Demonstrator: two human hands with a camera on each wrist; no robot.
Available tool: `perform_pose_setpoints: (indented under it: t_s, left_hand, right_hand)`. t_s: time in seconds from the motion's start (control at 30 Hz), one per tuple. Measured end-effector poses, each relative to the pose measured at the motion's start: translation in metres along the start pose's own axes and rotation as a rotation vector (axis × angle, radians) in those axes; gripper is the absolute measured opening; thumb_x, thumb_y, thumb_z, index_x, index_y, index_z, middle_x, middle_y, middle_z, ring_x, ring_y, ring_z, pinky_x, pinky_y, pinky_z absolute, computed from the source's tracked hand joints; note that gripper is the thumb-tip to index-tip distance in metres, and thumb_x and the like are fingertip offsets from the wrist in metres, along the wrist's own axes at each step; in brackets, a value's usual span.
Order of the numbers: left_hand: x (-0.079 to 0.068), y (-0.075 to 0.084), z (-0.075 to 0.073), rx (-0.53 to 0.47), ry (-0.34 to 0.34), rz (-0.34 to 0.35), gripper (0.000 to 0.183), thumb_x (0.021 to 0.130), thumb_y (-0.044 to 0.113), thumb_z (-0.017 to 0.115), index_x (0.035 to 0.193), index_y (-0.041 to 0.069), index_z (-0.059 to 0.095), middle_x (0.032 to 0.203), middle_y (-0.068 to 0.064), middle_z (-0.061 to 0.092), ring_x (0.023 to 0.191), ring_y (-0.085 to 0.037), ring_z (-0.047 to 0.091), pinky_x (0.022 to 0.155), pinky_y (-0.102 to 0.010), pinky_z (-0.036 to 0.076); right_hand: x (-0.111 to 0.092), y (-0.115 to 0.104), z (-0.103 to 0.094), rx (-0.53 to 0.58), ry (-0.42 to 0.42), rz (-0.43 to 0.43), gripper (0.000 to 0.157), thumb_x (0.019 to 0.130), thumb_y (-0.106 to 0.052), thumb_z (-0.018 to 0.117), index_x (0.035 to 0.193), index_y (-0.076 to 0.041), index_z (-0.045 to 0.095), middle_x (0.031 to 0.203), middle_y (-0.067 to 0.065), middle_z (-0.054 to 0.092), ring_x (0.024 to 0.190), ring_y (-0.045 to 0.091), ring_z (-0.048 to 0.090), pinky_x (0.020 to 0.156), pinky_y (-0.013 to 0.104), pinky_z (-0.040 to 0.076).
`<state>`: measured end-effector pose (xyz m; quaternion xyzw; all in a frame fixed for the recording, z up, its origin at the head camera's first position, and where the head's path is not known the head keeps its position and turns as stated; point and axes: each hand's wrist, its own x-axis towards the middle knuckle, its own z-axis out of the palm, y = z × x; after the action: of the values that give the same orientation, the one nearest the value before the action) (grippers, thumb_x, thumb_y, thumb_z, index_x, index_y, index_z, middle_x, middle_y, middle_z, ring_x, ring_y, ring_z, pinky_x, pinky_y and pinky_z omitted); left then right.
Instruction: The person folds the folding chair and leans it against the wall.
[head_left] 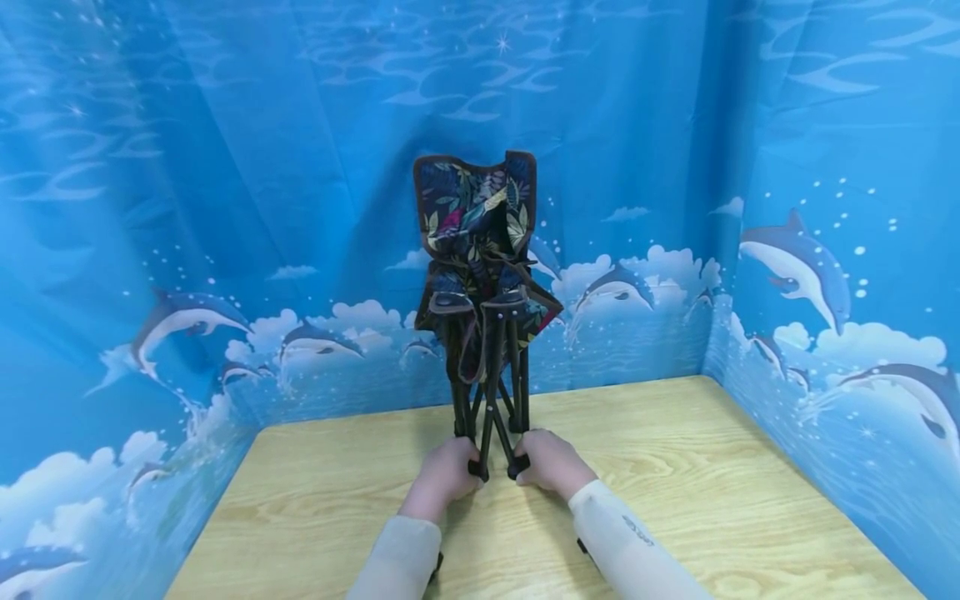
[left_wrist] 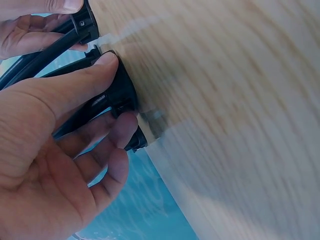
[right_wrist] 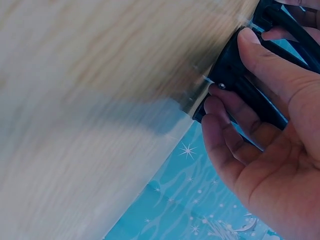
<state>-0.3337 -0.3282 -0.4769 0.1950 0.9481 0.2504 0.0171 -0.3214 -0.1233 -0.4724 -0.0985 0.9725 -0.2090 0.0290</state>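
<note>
A folding camping chair (head_left: 472,208) with dark leaf-print fabric and black tube legs stands upright, mostly folded, on the wooden table (head_left: 337,475). My left hand (head_left: 446,471) grips the black foot (head_left: 477,471) of its front left leg; in the left wrist view, thumb and fingers of the left hand (left_wrist: 75,110) pinch that foot (left_wrist: 122,85) from both sides. With my right hand (head_left: 557,460) I hold the front right foot (head_left: 517,467). The right wrist view shows the right hand (right_wrist: 270,115) with its thumb and curled fingers on the black foot (right_wrist: 230,62). The legs cross between the hands.
Behind the table hangs a blue curtain (head_left: 300,167) printed with dolphins and clouds, close behind the chair. Another printed curtain (head_left: 847,250) runs along the right side. Bare wood spreads left and right of the chair.
</note>
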Motion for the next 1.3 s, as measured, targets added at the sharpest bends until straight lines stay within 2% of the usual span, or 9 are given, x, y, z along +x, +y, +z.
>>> perform_pose_setpoints:
  t_s: [0.2,0.5,0.73,1.07,1.3]
  left_hand:
    - [0.0032,0.0001,0.0006,-0.015,-0.011,-0.019,0.018,0.077,0.009,0.092,0.085,0.014,0.077,0.091,-0.001,0.074,0.074,-0.016,0.059,0.072,-0.038,0.056]
    - [0.0053,-0.0013,0.0012,0.000,0.017,0.010,0.019,0.075,0.010,0.093,0.086,0.014,0.078,0.093,-0.002,0.075,0.079,-0.017,0.064,0.076,-0.040,0.058]
    - [0.0069,-0.0013,0.0018,0.002,0.011,-0.004,0.019,0.076,0.011,0.093,0.087,0.013,0.078,0.094,-0.002,0.076,0.080,-0.017,0.064,0.077,-0.040,0.058]
    - [0.0064,-0.0020,0.0024,0.019,0.028,0.014,0.020,0.075,0.011,0.094,0.087,0.013,0.078,0.094,-0.003,0.075,0.082,-0.019,0.066,0.078,-0.041,0.059]
    - [0.0062,-0.0003,0.0017,0.021,0.009,-0.007,0.018,0.078,0.012,0.093,0.087,0.013,0.078,0.095,-0.003,0.076,0.083,-0.019,0.066,0.078,-0.041,0.059]
  right_hand:
    - [0.0017,0.0012,0.0008,0.006,0.000,0.002,0.028,0.080,-0.018,0.093,0.103,-0.009,0.081,0.115,0.010,0.076,0.111,0.033,0.070,0.103,0.054,0.056]
    - [0.0036,0.0013,-0.0008,0.000,0.015,-0.005,0.026,0.079,-0.018,0.094,0.100,-0.010,0.081,0.112,0.008,0.077,0.109,0.032,0.070,0.102,0.053,0.057]
    - [0.0048,0.0024,0.0013,0.012,0.010,0.008,0.030,0.079,-0.018,0.093,0.104,-0.008,0.081,0.115,0.011,0.076,0.113,0.034,0.070,0.105,0.054,0.055]
    - [0.0061,0.0047,0.0035,0.016,0.020,0.005,0.031,0.079,-0.018,0.094,0.105,-0.008,0.081,0.115,0.011,0.076,0.112,0.035,0.070,0.104,0.054,0.055]
    - [0.0065,0.0057,0.0050,0.018,0.021,-0.003,0.030,0.079,-0.018,0.094,0.104,-0.008,0.081,0.114,0.010,0.077,0.111,0.034,0.070,0.103,0.054,0.056]
